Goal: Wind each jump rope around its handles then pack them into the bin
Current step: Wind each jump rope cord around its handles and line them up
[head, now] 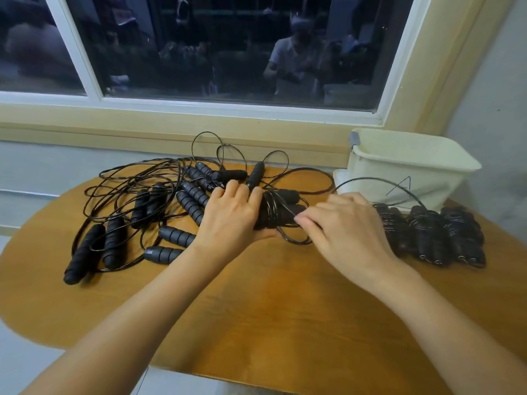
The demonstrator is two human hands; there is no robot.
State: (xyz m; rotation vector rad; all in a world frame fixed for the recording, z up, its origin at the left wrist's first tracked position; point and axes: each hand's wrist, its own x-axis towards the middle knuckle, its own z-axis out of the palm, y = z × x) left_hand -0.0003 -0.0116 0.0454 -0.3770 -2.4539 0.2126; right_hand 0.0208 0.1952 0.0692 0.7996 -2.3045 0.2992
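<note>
A dark window (228, 52) sits above a brown wooden table (271, 309) with rounded ends. At the far right of the table, close to the window sill, stands a pale bin (413, 163) with a blue mark drawn on its front. Just in front of the bin lie three wound ropes (427, 235) side by side, each one a tight black bundle. On the left side of the table is a messy pile of loose ropes (137, 195) — black ribbed grips lying every which way, with thin black loops spread around and over them. In the middle, the left hand (231, 215) holds a pair of handles (285, 206) pressed together, just above the table. Its fingers (242, 195) lie over the top and its thumb is tucked under, so the grip is closed around them. A thin black cord (273, 208) is wrapped a few times around these handles. The right hand (348, 223) is just beside them, its fingertips pinched tight on the cord. From there more cord hangs in small loops down onto the table — and one long loop arcs up across the front of the bin.
</note>
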